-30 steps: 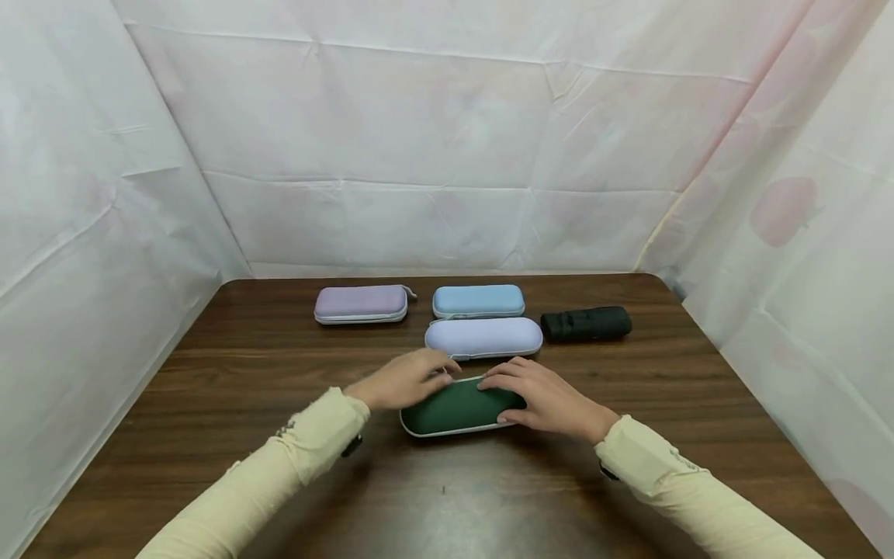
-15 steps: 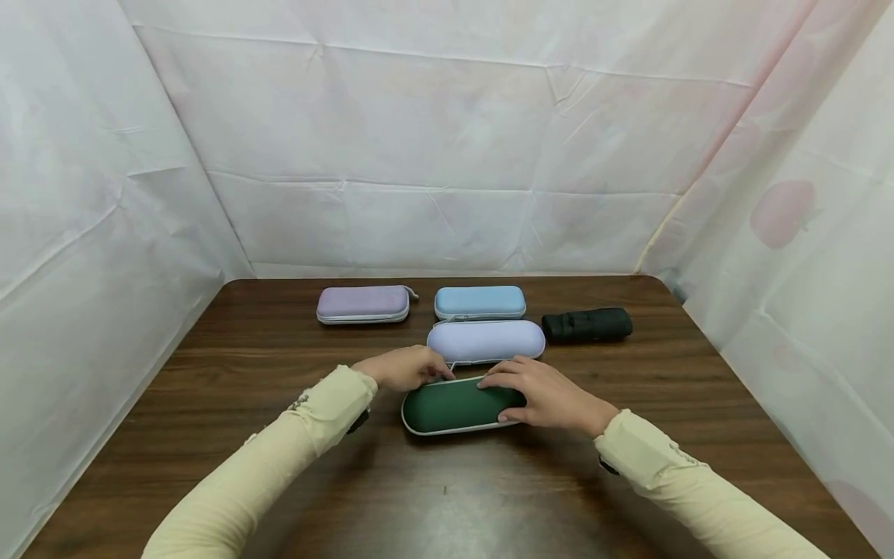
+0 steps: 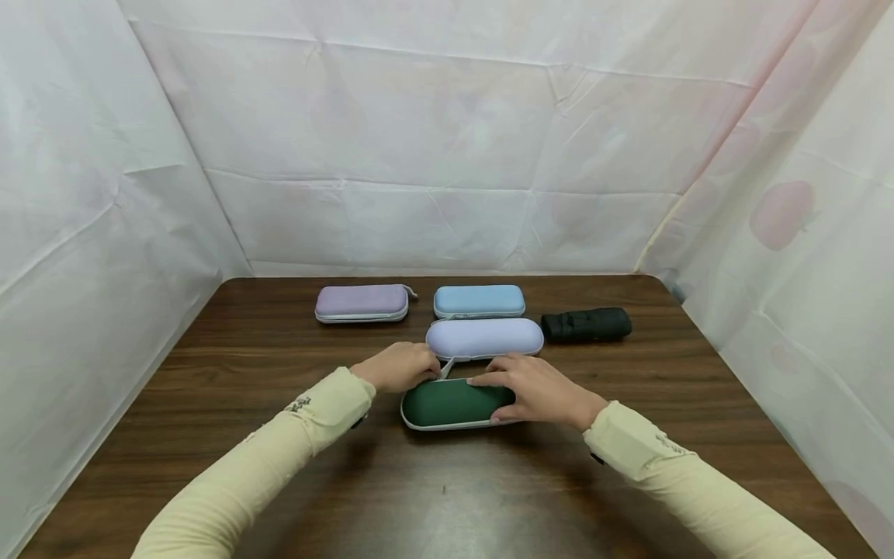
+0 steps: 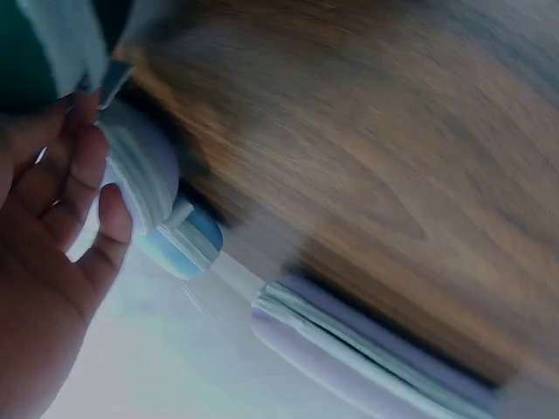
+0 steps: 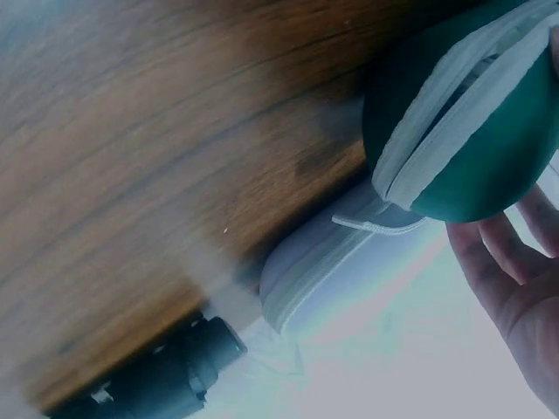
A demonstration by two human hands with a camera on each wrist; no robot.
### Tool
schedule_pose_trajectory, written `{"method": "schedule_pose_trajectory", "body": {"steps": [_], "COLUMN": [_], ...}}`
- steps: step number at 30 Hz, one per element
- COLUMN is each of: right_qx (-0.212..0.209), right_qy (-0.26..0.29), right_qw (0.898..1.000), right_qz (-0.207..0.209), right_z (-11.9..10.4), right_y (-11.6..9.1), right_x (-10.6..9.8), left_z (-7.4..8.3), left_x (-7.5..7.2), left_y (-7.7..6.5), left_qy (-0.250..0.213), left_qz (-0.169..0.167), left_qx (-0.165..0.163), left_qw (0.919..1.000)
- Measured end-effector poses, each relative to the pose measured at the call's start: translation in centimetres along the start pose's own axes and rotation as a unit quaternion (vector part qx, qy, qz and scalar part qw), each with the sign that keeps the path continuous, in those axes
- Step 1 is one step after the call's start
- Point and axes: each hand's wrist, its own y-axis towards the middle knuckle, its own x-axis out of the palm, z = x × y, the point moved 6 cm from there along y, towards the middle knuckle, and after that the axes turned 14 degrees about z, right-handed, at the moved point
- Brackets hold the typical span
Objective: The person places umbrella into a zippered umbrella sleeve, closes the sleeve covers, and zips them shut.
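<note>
A green hard zip case (image 3: 454, 404) with a white zipper band lies on the table in front of me. At its back left edge, my left hand (image 3: 401, 366) pinches the zipper pull, and a pale strap (image 3: 446, 368) sticks up beside the fingertips. My right hand (image 3: 541, 390) grips the right part of the case, thumb at the front and fingers over the top and back. In the right wrist view, the white zipper bands (image 5: 441, 144) part in a narrow gap. The left wrist view shows the left fingertips against the white zipper band (image 4: 65, 44).
Directly behind lies a lavender zip case (image 3: 485, 338), with a light blue case (image 3: 479, 300) behind it. A purple case (image 3: 362, 301) lies back left, a black rolled pouch (image 3: 587, 324) to the right. White sheets (image 3: 433, 140) hang around the brown wooden table (image 3: 279, 334).
My left hand has moved from above the green case to its back left edge and now pinches the zipper pull. My right hand has shifted slightly left, still on the case.
</note>
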Motion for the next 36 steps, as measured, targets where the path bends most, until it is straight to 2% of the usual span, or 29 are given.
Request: {"method": "schedule_pose_trajectory", "body": {"steps": [6, 10, 16, 28, 36], "right_qx": [0.026, 0.026, 0.023, 0.031, 0.040], "right_qy": [0.050, 0.055, 0.046, 0.045, 0.045], "right_qw": [0.998, 0.998, 0.999, 0.998, 0.998], "right_qz": [0.000, 0.006, 0.014, 0.013, 0.020], "right_z": [0.2, 0.2, 0.2, 0.4, 0.5], "right_y": [0.2, 0.3, 0.5, 0.0, -0.2], "right_x": [0.1, 0.3, 0.2, 0.5, 0.5], "left_z": [0.2, 0.2, 0.2, -0.1, 0.1], "left_x": [-0.2, -0.4, -0.8, -0.9, -1.2], "left_y": [0.0, -0.2, -0.6, -1.9, -2.6], "left_qy": [0.061, 0.079, 0.072, 0.067, 0.074], "left_qz": [0.034, 0.041, 0.055, 0.057, 0.072], "left_qx": [0.061, 0.079, 0.077, 0.064, 0.070], "left_qw": [0.9957, 0.9929, 0.9929, 0.9940, 0.9921]}}
